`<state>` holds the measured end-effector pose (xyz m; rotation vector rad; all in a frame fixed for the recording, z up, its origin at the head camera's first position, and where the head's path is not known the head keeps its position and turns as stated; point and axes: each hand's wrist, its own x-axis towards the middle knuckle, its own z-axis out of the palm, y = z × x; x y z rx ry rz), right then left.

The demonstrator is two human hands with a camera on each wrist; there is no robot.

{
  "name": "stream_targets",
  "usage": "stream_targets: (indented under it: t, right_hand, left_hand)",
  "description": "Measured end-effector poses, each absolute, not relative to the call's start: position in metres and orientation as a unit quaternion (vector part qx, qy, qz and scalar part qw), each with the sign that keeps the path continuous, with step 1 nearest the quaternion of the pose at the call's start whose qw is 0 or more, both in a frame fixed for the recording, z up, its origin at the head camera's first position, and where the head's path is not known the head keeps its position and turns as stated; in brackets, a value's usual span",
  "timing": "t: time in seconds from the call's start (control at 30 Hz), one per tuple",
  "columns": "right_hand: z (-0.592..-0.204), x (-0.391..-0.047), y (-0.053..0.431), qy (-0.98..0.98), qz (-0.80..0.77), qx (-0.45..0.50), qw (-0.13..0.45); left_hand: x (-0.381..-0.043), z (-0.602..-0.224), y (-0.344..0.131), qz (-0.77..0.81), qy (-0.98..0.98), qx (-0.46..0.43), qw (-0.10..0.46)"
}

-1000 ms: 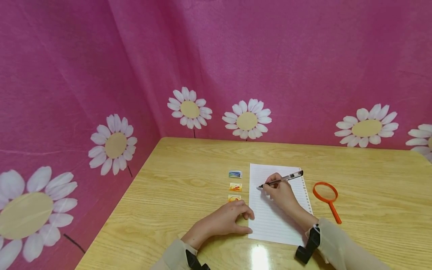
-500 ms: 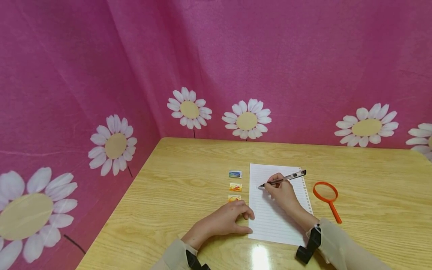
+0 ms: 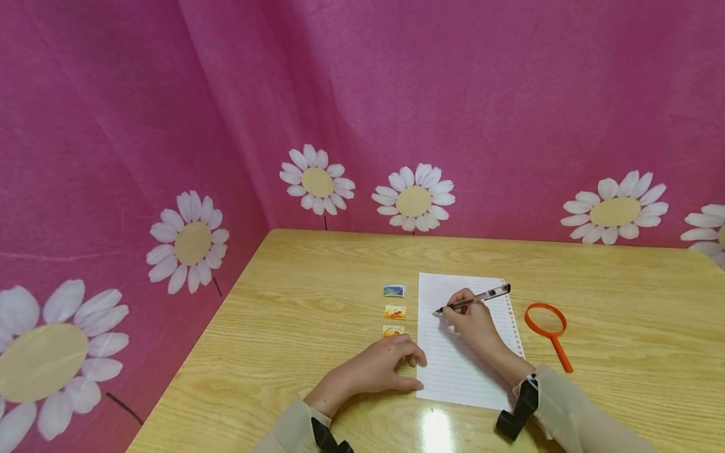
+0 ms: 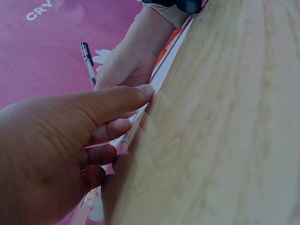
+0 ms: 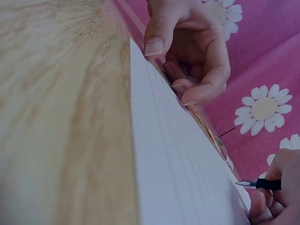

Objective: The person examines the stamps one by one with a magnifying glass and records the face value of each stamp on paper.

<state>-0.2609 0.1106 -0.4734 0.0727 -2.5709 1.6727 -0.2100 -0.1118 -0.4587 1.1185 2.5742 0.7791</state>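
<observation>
My right hand (image 3: 474,324) pinches a clear-barrelled pen (image 3: 481,296) with a black grip and cap end. The pen slants with its tip at the upper left part of a lined sheet of paper (image 3: 464,371), which has punched holes down its right side. At the sheet's left edge rests my left hand (image 3: 376,368), thumb and fingertips on the margin, fingers loosely bent. In the right wrist view the pen tip (image 5: 243,183) is right at the paper. Three small picture stamps stand in a column left of the sheet: a blue one (image 3: 394,290), a yellow one (image 3: 395,313) and another yellow one (image 3: 393,330), partly behind my left hand.
To the right of the paper lies an orange magnifying glass (image 3: 549,333), its handle toward me. The wooden table (image 3: 640,314) reaches back to a pink curtain (image 3: 453,94) printed with white daisies. Black cameras are strapped on both wrists.
The pen's back end swings slightly right, then back left, while its tip shifts a little right along the paper. My left hand stays put.
</observation>
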Motion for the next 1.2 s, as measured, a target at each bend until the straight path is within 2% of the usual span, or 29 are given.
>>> stream_targets:
  t: [0.4, 1.2]
  right_hand:
    - [-0.4726, -0.2586, 0.1126, -0.824, 0.565, -0.022, 0.041]
    - [-0.4753, -0.2587, 0.1097, -0.849, 0.521, 0.025, 0.089]
  left_hand:
    - [-0.2094, -0.4593, -0.1120, 0.270, 0.875, 0.386, 0.112]
    - [-0.2089, -0.4581, -0.1123, 0.271, 0.876, 0.382, 0.111]
